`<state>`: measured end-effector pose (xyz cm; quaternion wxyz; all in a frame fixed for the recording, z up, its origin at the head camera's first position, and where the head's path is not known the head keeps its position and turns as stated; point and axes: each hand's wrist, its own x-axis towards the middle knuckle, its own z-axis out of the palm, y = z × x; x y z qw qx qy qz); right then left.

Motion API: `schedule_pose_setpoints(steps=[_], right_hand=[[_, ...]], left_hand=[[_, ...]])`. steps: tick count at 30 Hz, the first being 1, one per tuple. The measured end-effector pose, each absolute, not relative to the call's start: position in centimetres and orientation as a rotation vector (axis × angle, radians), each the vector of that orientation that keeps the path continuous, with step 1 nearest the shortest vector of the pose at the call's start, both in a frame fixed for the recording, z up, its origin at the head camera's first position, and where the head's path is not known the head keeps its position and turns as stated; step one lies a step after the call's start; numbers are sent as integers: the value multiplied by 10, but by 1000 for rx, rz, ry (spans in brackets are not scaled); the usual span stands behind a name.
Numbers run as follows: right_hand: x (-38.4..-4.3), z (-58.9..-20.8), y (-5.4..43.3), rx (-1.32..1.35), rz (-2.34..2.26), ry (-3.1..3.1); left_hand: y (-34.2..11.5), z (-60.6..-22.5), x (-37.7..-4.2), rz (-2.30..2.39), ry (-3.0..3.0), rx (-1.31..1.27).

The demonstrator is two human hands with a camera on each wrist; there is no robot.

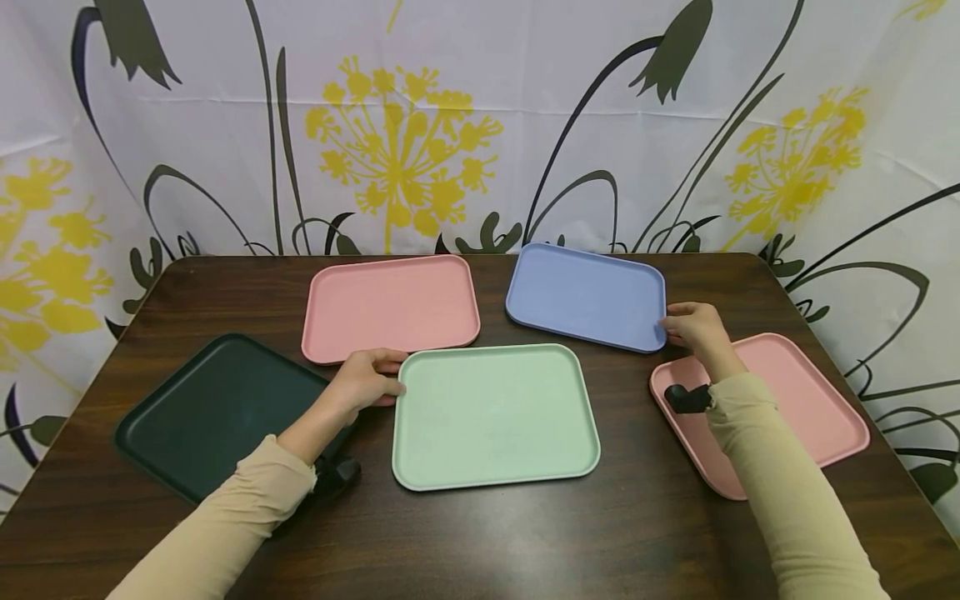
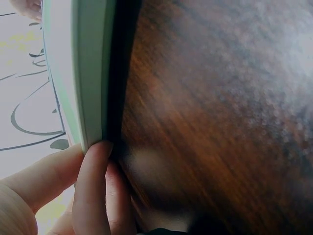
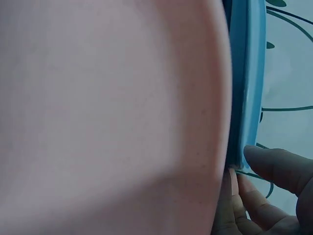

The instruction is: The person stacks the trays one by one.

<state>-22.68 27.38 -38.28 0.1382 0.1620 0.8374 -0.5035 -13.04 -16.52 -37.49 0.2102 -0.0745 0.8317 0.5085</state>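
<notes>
In the head view a pale green tray (image 1: 495, 417) lies at the middle of the table. My left hand (image 1: 362, 385) pinches its left edge near the upper corner. The left wrist view shows the thumb and fingers at the green rim (image 2: 92, 73). Farther back sits a blue tray (image 1: 585, 296), turned slightly. Its right edge is gripped by my right hand (image 1: 697, 329), near the front corner. In the right wrist view the thumb lies on the blue rim (image 3: 254, 73), with the other fingers lower at the edge.
A pink tray (image 1: 390, 304) lies at the back left. On the left, a dark green tray (image 1: 225, 408) sits angled, partly under my left forearm. Another pink tray (image 1: 795, 392) is at right, beneath my right forearm. A flowered cloth (image 1: 570, 167) hangs behind the wooden table (image 1: 480, 542).
</notes>
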Motion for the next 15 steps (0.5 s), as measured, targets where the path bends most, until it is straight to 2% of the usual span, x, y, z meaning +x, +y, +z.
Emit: schedule_pose_setpoints(steps=[15], right_hand=[[-230, -382, 272, 551, -1495, 2359]], left_hand=[[-166, -375, -131, 1405, 2313, -212]])
